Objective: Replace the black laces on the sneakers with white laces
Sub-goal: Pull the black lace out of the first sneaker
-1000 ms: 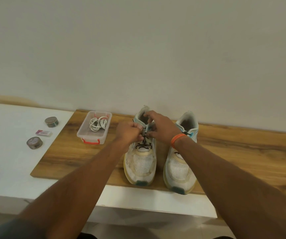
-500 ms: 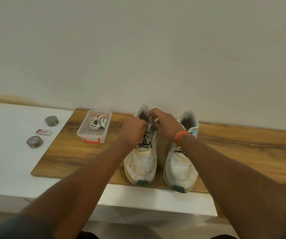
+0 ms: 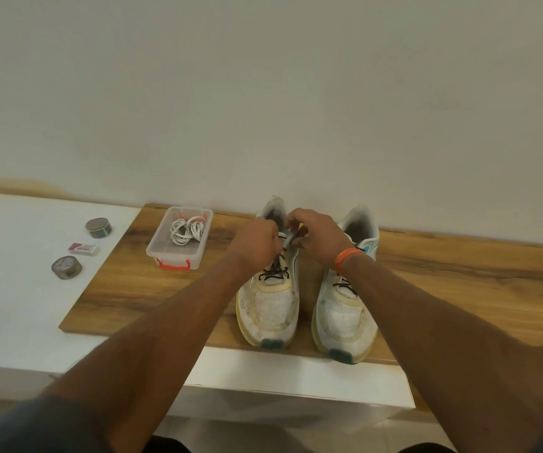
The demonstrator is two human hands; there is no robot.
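Two worn white sneakers stand side by side on a wooden board point(image 3: 139, 289), toes toward me. Both hands work at the top of the left sneaker point(image 3: 271, 308). My left hand point(image 3: 257, 245) and my right hand point(image 3: 315, 238) each pinch the black lace point(image 3: 275, 273) near the upper eyelets. Below the hands the lace still crosses the tongue. The right sneaker point(image 3: 345, 317) also carries a black lace, partly hidden by my right wrist with its orange band. White laces point(image 3: 186, 232) lie coiled in a clear plastic box point(image 3: 168, 253) to the left.
The board lies on a white surface against a pale wall. Left of the board sit two round tins point(image 3: 98, 227) point(image 3: 66, 267) and a small pink-and-white eraser point(image 3: 82, 248). The board stretches on to the right of the sneakers.
Both hands have shifted slightly up toward the collar of the left sneaker, still pinching the black lace. The sneakers and box stay in place.
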